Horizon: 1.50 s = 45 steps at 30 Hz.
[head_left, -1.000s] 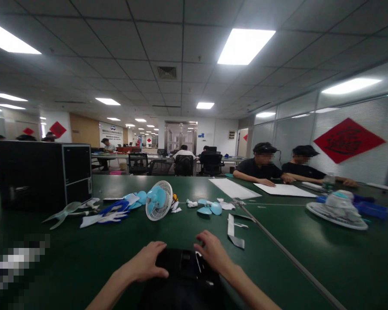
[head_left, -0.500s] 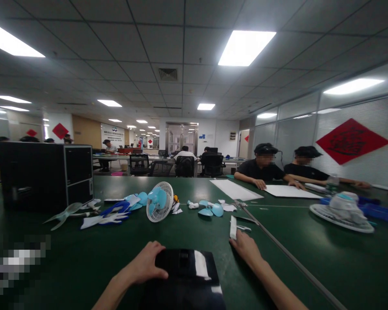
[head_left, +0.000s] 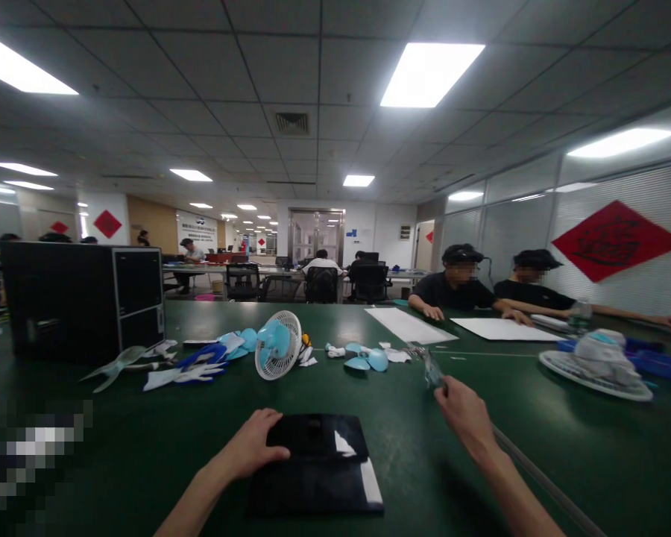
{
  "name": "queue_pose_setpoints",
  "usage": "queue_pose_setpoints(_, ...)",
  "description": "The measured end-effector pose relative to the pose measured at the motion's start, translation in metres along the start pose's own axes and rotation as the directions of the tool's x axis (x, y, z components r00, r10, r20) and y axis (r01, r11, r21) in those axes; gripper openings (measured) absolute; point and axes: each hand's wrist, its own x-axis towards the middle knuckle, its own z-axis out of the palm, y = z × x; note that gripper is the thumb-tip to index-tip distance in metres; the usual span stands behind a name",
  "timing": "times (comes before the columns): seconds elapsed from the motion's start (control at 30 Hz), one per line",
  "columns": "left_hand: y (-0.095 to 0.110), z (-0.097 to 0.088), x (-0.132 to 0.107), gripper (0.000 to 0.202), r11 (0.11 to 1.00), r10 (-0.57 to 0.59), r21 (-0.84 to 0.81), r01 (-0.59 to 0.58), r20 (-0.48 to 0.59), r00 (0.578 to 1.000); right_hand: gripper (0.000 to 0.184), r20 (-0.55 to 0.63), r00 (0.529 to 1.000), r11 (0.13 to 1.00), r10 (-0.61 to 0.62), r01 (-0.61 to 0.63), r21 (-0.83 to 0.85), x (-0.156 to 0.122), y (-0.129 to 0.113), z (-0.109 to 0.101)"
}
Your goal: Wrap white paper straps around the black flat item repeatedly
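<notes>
My left hand (head_left: 256,444) grips the left edge of a glossy black panel-like thing (head_left: 318,440), thumb on its face and fingers at its back edge. The panel has an upper section and a lower section, with white reflections on the right side. My right hand (head_left: 465,409) is raised over the table to the right, fingers closed round a thin bluish-grey item (head_left: 433,371). Blur hides what kind of item this is. Beyond it lie blue fan blades (head_left: 366,358) and a small fan head with a white grille (head_left: 279,347).
A black computer tower (head_left: 83,298) stands at left, near blue-and-white gloves (head_left: 193,365) and a clear fan blade (head_left: 117,367). A metal strip (head_left: 542,477) crosses the green table (head_left: 201,418). Two people sit at right by white sheets (head_left: 497,330), near a white fan grille (head_left: 570,380).
My right hand has lifted and moved right, now with the bluish-grey item. The white strip at its fingertips no longer shows there. My left hand stays on the black panel, which sits slightly higher in view.
</notes>
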Motion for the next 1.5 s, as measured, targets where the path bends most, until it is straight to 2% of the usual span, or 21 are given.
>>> queue_pose_setpoints(0.1, 0.002, -0.001, -0.001, 0.086, 1.0, -0.006, -0.013, 0.006, -0.008, 1.0, 0.027, -0.163, 0.986, 0.977, -0.029, 0.063, 0.205, -0.01, -0.014, -0.018)
queue_pose_setpoints(0.2, 0.001, -0.002, 0.002, 0.075, 1.0, 0.007, -0.028, -0.01, -0.097, 0.995, 0.028, -0.186, 0.979, 0.847, -0.082, 0.167, 0.504, -0.025, -0.037, -0.028)
queue_pose_setpoints(0.27, -0.001, -0.006, 0.008, 0.066, 0.998, 0.015, -0.062, -0.029, -0.22, 0.975, 0.028, -0.09, 0.987, 0.674, -0.132, 0.156, 0.722, -0.035, -0.052, -0.031)
queue_pose_setpoints(0.37, -0.005, -0.014, 0.014, 0.064, 0.972, -0.034, -0.226, -0.058, -0.384, 0.923, 0.024, 0.139, 0.965, 0.361, -0.223, -0.051, 0.931, -0.046, -0.069, -0.029)
queue_pose_setpoints(0.4, -0.005, -0.017, 0.015, 0.066, 0.949, -0.068, -0.309, -0.065, -0.4, 0.914, 0.023, 0.216, 0.942, 0.286, -0.259, -0.138, 0.948, -0.049, -0.073, -0.026)
queue_pose_setpoints(0.47, -0.002, -0.023, 0.013, 0.073, 0.871, -0.139, -0.489, -0.052, -0.346, 0.928, 0.021, 0.339, 0.878, 0.216, -0.339, -0.278, 0.936, -0.054, -0.08, -0.018)
queue_pose_setpoints(0.57, 0.009, -0.026, 0.004, 0.075, 0.739, -0.147, -0.673, 0.018, -0.135, 0.98, 0.016, 0.447, 0.782, 0.256, -0.434, -0.369, 0.893, -0.06, -0.086, -0.003)
queue_pose_setpoints(0.67, 0.022, -0.025, -0.004, 0.072, 0.701, -0.092, -0.711, 0.051, -0.02, 0.996, 0.014, 0.486, 0.745, 0.341, -0.457, -0.358, 0.869, -0.064, -0.089, 0.009)
queue_pose_setpoints(0.8, 0.032, -0.026, -0.009, 0.066, 0.753, -0.036, -0.658, -0.002, -0.045, 0.998, 0.015, 0.494, 0.731, 0.393, -0.471, -0.327, 0.859, -0.065, -0.09, 0.016)
queue_pose_setpoints(0.97, 0.035, -0.029, -0.011, 0.053, 0.827, 0.033, -0.558, -0.071, -0.078, 0.996, 0.016, 0.492, 0.732, 0.419, -0.472, -0.304, 0.855, -0.066, -0.092, 0.016)
queue_pose_setpoints(1.1, 0.037, -0.03, -0.013, 0.048, 0.848, 0.007, -0.529, -0.037, -0.058, 0.998, 0.021, 0.493, 0.718, 0.454, -0.492, -0.272, 0.849, -0.067, -0.095, 0.013)
queue_pose_setpoints(1.2, 0.04, -0.035, -0.018, 0.043, 0.831, 0.001, -0.556, 0.01, 0.02, 1.0, 0.029, 0.489, 0.732, 0.475, -0.475, -0.254, 0.842, -0.067, -0.093, 0.01)
queue_pose_setpoints(1.27, 0.043, -0.039, -0.024, 0.038, 0.818, 0.021, -0.572, 0.057, 0.129, 0.991, 0.028, 0.492, 0.727, 0.486, -0.478, -0.247, 0.838, -0.066, -0.09, 0.009)
queue_pose_setpoints(1.3, 0.044, -0.041, -0.026, 0.036, 0.822, 0.032, -0.563, 0.086, 0.197, 0.98, 0.026, 0.506, 0.708, 0.5, -0.493, -0.246, 0.831, -0.066, -0.088, 0.009)
queue_pose_setpoints(1.37, 0.044, -0.043, -0.03, 0.032, 0.851, 0.039, -0.508, 0.136, 0.318, 0.947, 0.021, 0.553, 0.639, 0.549, -0.534, -0.236, 0.802, -0.066, -0.084, 0.009)
queue_pose_setpoints(1.43, 0.042, -0.041, -0.031, 0.027, 0.886, 0.02, -0.433, 0.169, 0.399, 0.917, 0.016, 0.596, 0.576, 0.614, -0.56, -0.196, 0.765, -0.067, -0.082, 0.012)
queue_pose_setpoints(1.5, 0.038, -0.035, -0.028, 0.022, 0.911, -0.021, -0.362, 0.197, 0.436, 0.9, 0.013, 0.608, 0.563, 0.675, -0.559, -0.118, 0.729, -0.069, -0.082, 0.018)
